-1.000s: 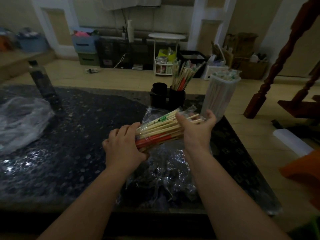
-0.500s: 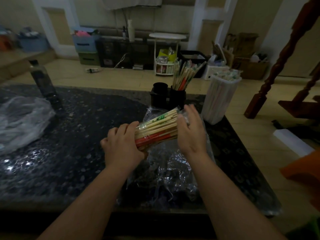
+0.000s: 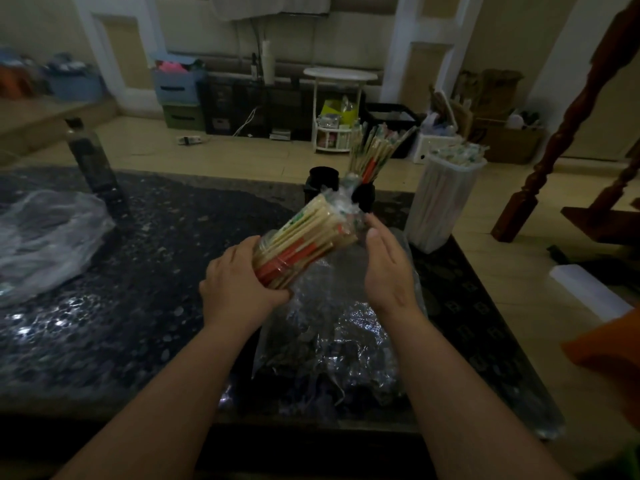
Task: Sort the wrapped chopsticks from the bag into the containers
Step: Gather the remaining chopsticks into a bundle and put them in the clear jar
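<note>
Sorting: part done, as I judge it.
Left hand (image 3: 239,285): gripping chopstick bundle (image 3: 304,242), mid-frame.
Right hand (image 3: 388,268): open beside it.
Containers: black holder (image 3: 363,199) and white tub (image 3: 440,202) stocked, upper right.
Bag (image 3: 329,341): contents unclear.

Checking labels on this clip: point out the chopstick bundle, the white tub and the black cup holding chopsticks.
chopstick bundle (image 3: 304,242), head view, middle of the sticks
white tub (image 3: 440,199), head view, side wall
black cup (image 3: 363,197), head view, front wall

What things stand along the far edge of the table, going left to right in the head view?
Dark bottle → empty black cup → black cup with chopsticks → white container.
</note>
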